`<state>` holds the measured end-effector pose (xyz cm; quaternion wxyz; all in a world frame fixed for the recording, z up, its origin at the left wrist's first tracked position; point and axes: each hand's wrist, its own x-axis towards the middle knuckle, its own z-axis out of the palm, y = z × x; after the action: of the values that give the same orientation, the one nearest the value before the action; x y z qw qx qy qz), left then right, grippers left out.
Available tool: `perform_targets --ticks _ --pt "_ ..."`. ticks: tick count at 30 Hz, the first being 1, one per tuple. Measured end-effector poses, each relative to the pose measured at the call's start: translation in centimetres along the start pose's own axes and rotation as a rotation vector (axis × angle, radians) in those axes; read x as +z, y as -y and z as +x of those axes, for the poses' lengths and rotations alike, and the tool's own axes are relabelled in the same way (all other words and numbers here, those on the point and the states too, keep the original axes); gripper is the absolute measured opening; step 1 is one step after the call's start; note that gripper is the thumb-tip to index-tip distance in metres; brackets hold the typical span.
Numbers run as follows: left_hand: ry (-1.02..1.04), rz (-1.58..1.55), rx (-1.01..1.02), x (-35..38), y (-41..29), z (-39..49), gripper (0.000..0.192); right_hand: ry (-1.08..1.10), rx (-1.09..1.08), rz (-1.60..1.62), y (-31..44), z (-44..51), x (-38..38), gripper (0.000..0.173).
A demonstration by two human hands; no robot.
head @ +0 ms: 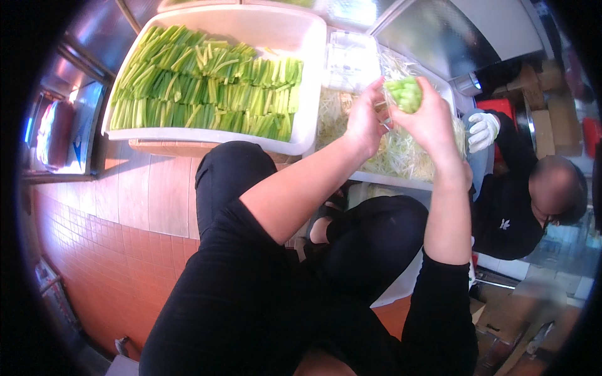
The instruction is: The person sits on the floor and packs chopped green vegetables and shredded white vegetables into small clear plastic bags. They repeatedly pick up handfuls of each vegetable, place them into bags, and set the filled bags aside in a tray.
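Note:
My right hand point(427, 121) grips a bundle of cut green stalks point(405, 94), their cut ends facing up. Close by on its left is my left hand point(368, 117), fingers bent towards the bundle. A small shiny edge point(386, 125) shows at its fingers; whether the hand holds it I cannot tell. Both hands are above a white tub point(400, 181) heaped with pale, thin vegetable shreds point(400, 157). To the left, a large white plastic tub point(263, 21) holds cut green stalks point(188, 91) laid side by side in rows.
A clear plastic container point(352, 58) stands between the tubs. At the right, a person in black point(501, 221) sits close to the shreds with a white-gloved hand point(483, 131) at the tub's side. A metal-framed shelf point(66, 136) stands left, above orange floor tiles point(117, 272).

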<state>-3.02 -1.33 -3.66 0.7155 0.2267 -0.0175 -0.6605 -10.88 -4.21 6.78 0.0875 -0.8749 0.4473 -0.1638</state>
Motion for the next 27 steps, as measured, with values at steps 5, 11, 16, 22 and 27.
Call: perform_targets --ticks 5,11,16,22,27 --pt "0.006 -0.087 -0.012 0.3 -0.4 -0.2 0.049 -0.090 -0.039 -0.297 -1.1 -1.0 2.9 0.061" --pt "-0.017 -0.173 -0.123 -0.7 -1.0 0.8 0.041 -0.076 -0.277 -0.300 -3.3 -1.5 4.6 0.091" --pt "0.002 -0.039 -0.011 0.0 -0.6 -0.1 0.045 -0.050 -0.259 -0.337 -3.9 -0.7 5.6 0.098" --pt "0.122 -0.176 -0.057 0.2 -1.8 -0.3 0.053 -0.009 -0.295 -0.139 -3.4 -1.4 6.3 0.116" --pt "-0.021 -0.170 -0.116 -0.3 -2.0 0.4 0.050 -0.049 -0.311 -0.382 -3.2 -1.2 5.2 0.116"
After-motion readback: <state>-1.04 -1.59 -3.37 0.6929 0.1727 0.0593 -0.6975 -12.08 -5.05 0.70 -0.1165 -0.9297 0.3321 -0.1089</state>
